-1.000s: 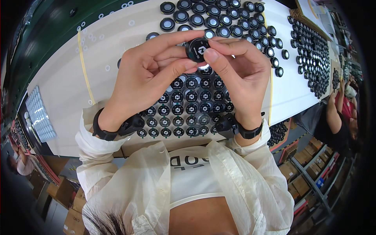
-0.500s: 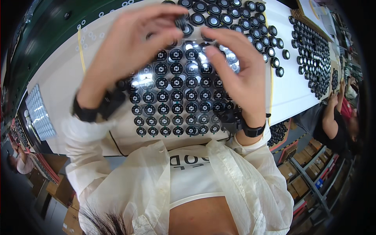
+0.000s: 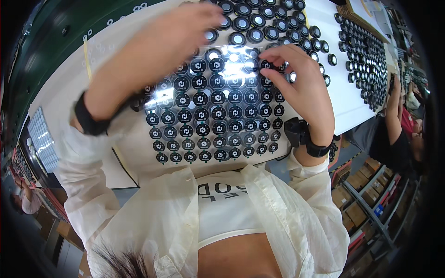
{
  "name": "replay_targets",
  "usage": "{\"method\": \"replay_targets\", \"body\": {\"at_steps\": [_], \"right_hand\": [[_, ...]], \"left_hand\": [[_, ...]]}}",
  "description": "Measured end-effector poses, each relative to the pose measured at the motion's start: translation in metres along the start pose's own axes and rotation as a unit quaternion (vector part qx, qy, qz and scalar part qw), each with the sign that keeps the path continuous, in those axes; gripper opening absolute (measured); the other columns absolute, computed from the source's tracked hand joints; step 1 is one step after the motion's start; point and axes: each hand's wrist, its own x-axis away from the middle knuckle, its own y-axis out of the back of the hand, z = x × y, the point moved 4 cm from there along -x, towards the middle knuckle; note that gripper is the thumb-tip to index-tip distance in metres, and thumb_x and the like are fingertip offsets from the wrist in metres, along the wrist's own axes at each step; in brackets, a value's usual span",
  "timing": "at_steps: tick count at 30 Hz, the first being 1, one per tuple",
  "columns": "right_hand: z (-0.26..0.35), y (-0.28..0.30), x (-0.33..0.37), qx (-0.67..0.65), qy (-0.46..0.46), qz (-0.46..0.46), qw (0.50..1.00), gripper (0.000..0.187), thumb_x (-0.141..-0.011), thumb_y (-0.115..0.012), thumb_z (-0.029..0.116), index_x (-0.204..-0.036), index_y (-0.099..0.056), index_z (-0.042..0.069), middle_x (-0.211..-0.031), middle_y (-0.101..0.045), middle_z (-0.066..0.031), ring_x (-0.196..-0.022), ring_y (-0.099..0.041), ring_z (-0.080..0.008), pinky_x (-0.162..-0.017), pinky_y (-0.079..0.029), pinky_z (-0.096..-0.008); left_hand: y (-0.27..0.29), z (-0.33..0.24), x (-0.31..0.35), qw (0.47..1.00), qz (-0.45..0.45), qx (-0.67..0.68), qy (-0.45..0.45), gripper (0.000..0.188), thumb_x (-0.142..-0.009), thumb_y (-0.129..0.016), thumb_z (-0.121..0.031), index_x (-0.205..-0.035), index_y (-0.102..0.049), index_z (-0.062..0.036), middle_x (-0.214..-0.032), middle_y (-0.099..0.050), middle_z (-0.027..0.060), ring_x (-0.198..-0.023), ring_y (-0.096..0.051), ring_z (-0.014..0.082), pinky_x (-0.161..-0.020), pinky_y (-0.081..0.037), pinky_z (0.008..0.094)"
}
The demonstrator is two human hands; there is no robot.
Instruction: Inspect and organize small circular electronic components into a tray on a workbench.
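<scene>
While the left hand (image 3: 185, 30) reaches to the upper middle of the frame, the right hand (image 3: 303, 85) stays apart from it, at the upper right of the rows. The left hand is blurred, and its fingertips lie close to the black pucks with silver centres (image 3: 242, 24); I cannot tell whether it grasps one of them. The right hand holds nothing that I can see: its thumb and fingers are parted, near the corner of the transparent plastic (image 3: 234, 62), and one disc shows in the gap between them.

Many black discs with a white emblem (image 3: 218, 97) lie in neat rows in the centre of the frame, below both hands, on the worktop (image 3: 60, 106). The loose pucks stand above these rows, with their silver centres up.

In my judgement, the step in hand is handling single pucks at the far edge of the rows. From this position, a next move seems to call for a light pinch on the rim of one puck, without pushing its close neighbours, while the right hand leaves the ordered discs undisturbed.
</scene>
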Motion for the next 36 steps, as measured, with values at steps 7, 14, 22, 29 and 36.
{"method": "replay_targets", "body": {"at_steps": [7, 14, 22, 29, 36], "right_hand": [[0.001, -0.016, -0.030, 0.006, 0.029, 0.044, 0.999, 0.013, -0.075, -0.075, -0.001, -0.087, -0.069, -0.003, -0.081, -0.069, -0.0174, -0.076, -0.070, -0.0302, -0.071, -0.054, -0.0385], [-0.006, -0.018, -0.061, 0.060, 0.065, 0.194, 0.977, 0.016, -0.074, -0.080, 0.000, -0.085, -0.070, -0.003, -0.076, -0.069, -0.0103, -0.071, -0.068, -0.0185, -0.066, -0.054, -0.0300], [0.019, -0.009, -0.045, 0.112, 0.128, 0.134, 0.976, 0.012, -0.074, -0.078, 0.000, -0.080, -0.067, -0.003, -0.071, -0.066, -0.0103, -0.065, -0.065, -0.0200, -0.064, -0.053, -0.0300], [0.041, 0.022, -0.014, -0.021, 0.077, 0.051, 0.996, 0.015, -0.076, -0.074, -0.001, -0.085, -0.063, -0.003, -0.080, -0.068, -0.0113, -0.074, -0.066, -0.0248, -0.073, -0.052, -0.0346], [0.025, 0.002, -0.003, -0.151, 0.008, 0.019, 0.988, 0.012, -0.082, -0.074, 0.002, -0.088, -0.064, -0.003, -0.081, -0.067, -0.0073, -0.081, -0.064, -0.0161, -0.079, -0.049, -0.0278]], "left_hand": [[-0.035, -0.053, 0.011, 0.999, 0.020, -0.010, 0.023, 0.059, -0.086, -0.070, -0.014, -0.140, -0.051, -0.0005, -0.148, -0.047, 0.0121, -0.134, -0.048, 0.0295, -0.111, -0.041, 0.0412], [-0.038, -0.053, 0.018, 0.999, 0.017, -0.029, 0.037, 0.059, -0.088, -0.069, -0.016, -0.141, -0.049, -0.0019, -0.148, -0.047, 0.0115, -0.134, -0.048, 0.0279, -0.111, -0.041, 0.0410], [-0.040, -0.053, 0.017, 0.999, 0.005, -0.021, 0.036, 0.059, -0.086, -0.069, -0.017, -0.141, -0.050, -0.0031, -0.146, -0.049, 0.0120, -0.133, -0.049, 0.0273, -0.108, -0.044, 0.0388], [-0.005, -0.023, -0.007, 0.999, -0.041, -0.012, 0.011, 0.044, -0.083, -0.068, 0.002, -0.126, -0.056, 0.0022, -0.130, -0.058, 0.0131, -0.117, -0.060, 0.0275, -0.103, -0.048, 0.0365], [0.030, 0.034, -0.028, 0.992, 0.058, 0.020, 0.110, 0.027, -0.085, -0.062, -0.007, -0.109, -0.066, 0.0032, -0.103, -0.063, 0.0214, -0.101, -0.061, 0.0384, -0.091, -0.048, 0.0414]]}}
